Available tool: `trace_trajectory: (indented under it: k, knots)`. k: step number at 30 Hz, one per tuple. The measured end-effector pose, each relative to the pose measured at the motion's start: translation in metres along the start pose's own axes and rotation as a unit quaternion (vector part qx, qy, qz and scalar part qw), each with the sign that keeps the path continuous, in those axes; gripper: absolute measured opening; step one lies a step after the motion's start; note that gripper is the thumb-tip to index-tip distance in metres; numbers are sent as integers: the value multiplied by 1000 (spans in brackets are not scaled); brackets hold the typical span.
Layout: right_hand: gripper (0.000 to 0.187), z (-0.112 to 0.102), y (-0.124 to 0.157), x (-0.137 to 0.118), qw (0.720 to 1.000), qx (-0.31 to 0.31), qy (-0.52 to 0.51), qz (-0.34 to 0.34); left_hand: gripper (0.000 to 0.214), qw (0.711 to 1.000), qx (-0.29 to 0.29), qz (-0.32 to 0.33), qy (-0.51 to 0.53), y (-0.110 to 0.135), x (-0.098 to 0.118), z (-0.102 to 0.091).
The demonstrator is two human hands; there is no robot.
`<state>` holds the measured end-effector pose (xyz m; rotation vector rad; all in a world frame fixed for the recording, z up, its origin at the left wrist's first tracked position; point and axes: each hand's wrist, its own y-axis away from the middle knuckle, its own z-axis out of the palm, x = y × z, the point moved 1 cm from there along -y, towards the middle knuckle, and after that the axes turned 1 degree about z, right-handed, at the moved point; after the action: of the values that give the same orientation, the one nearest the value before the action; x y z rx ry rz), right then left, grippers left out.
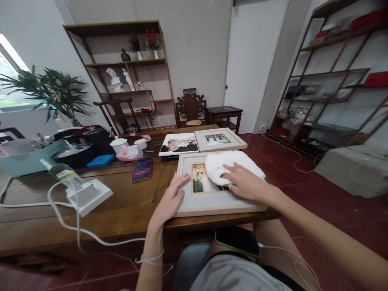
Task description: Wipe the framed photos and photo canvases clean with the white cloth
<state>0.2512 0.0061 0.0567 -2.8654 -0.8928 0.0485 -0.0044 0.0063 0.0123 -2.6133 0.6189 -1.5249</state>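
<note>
A light wooden picture frame (194,207) lies flat at the near corner of the wooden table (121,190). My left hand (169,200) rests open on the frame's left edge with its fingers flat. My right hand (242,182) lies on a white cloth (230,163) and presses it onto the frame's glass, over the photo. Behind it lie a second framed photo (218,139) and an unframed dark print (178,144).
On the table's left are a white power adapter with cables (87,194), a dark phone-like object (142,168), teaware (119,144), a pot (75,153) and a potted plant (51,93). A phone (238,240) rests on my lap. Shelves stand behind and at right.
</note>
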Motion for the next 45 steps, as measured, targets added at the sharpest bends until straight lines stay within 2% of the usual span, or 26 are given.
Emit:
trace_trajectory:
  k: [5, 8, 10, 14, 19, 21, 24, 28, 32, 39, 42, 45]
  knots:
    - [33, -21, 44, -41, 997, -49, -51, 23, 53, 1000, 15, 0, -19, -1, -1, 1]
    - [37, -21, 57, -58, 996, -24, -82, 12, 53, 1000, 17, -1, -25, -2, -1, 1]
    - [41, -14, 57, -60, 996, -3, -89, 1, 51, 999, 14, 2, -30, -2, 1, 0]
    - [37, 2, 41, -41, 998, 35, -57, 9, 48, 999, 4, 0, -32, -1, 2, 1]
    - [30, 11, 5, 6, 994, 81, 26, 66, 50, 999, -3, -2, -31, -1, 0, 2]
    - [34, 12, -14, 25, 991, 83, 52, 87, 50, 1000, 1, 3, -29, -1, 0, 2]
    - [40, 15, -40, 47, 992, 76, 62, 82, 50, 1000, 5, 7, -20, -1, -1, 1]
    - [44, 22, -56, 53, 995, 48, 64, 55, 50, 1000, 1, 2, -25, -1, -1, 1]
    - [45, 23, -44, 37, 998, 24, 56, 26, 50, 1000, 7, 0, -24, -1, -1, 2]
    - [43, -3, 19, -25, 997, -48, -54, -20, 51, 1000, 4, 3, -27, -1, -2, 3]
    - [42, -9, 38, -50, 996, -36, -84, -14, 52, 999, 3, 2, -34, -1, -1, 3]
    - [45, -4, 40, -59, 995, -11, -93, -22, 52, 999, 3, 8, -32, -1, 0, 3]
